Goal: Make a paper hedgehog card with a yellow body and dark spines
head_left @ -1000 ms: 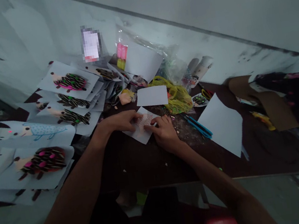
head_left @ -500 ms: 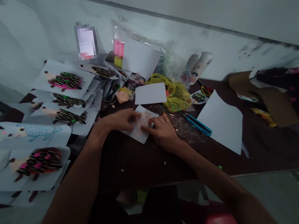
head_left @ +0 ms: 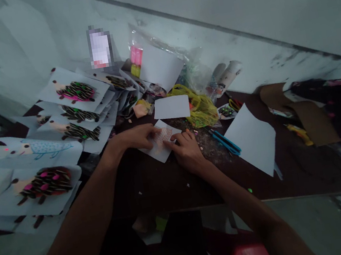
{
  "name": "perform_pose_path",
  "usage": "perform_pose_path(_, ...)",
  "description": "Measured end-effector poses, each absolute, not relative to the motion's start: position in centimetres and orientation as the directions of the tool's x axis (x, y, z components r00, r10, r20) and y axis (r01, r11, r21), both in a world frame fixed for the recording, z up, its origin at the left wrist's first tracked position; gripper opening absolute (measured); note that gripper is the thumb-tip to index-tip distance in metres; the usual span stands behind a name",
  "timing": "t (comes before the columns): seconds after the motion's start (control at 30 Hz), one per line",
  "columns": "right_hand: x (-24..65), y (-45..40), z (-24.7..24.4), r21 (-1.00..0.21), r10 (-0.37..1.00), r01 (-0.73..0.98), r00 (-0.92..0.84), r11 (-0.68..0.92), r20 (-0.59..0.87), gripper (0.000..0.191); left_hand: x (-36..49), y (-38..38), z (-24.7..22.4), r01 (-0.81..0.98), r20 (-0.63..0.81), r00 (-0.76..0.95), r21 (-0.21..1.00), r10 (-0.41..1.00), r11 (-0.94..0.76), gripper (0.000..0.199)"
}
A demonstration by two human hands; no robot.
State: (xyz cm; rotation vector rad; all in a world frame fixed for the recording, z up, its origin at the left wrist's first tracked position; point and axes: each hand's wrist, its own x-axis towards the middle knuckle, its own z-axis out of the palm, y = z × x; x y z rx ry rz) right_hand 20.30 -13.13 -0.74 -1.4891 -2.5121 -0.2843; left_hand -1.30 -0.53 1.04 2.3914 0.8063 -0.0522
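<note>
Small white card point(head_left: 161, 157) flat on the dark table point(head_left: 161, 189), front of the person, bumpy peach patch point(head_left: 164, 134) on it. Clock centred on that card, 12 toward the wall. Left hand point(head_left: 138, 137) at 9–10, thumb and forefinger a bit apart on the card; can't tell from here if they're pinching it. Right hand point(head_left: 189, 151) at 4, thumb and forefinger tips parted at the patch, other fingers bent close together; any pinch, can't tell. Peach lump point(head_left: 140, 110) at 11, blank paper point(head_left: 172, 108) at 1, yellow bag point(head_left: 202, 111) at 2, blue scissors point(head_left: 227, 142) at 3, hedgehog pictures point(head_left: 76, 92) stacked at 10.
</note>
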Motion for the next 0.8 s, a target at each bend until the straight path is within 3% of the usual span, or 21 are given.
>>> perform_pose_path(0.37,19.92,-12.69,-0.08,0.108,0.835,0.856,-0.517,0.506,0.185,0.037,-1.22,-0.72,1.44,0.543,-0.209,0.829,0.525,0.519,-0.655,0.060)
perform_pose_path(0.63,20.73,-13.11,-0.31,-0.024,0.881,0.906,-0.404,0.422,0.245,0.039,-1.29,-0.53,1.06,0.563,-0.229,0.813,0.540,0.535,-0.625,0.067)
perform_pose_path(0.8,20.62,-13.28,-0.38,-0.012,0.846,0.874,-0.466,0.485,0.261,0.035,-1.34,-0.48,0.94,0.553,-0.220,0.819,0.546,0.530,-0.629,0.064)
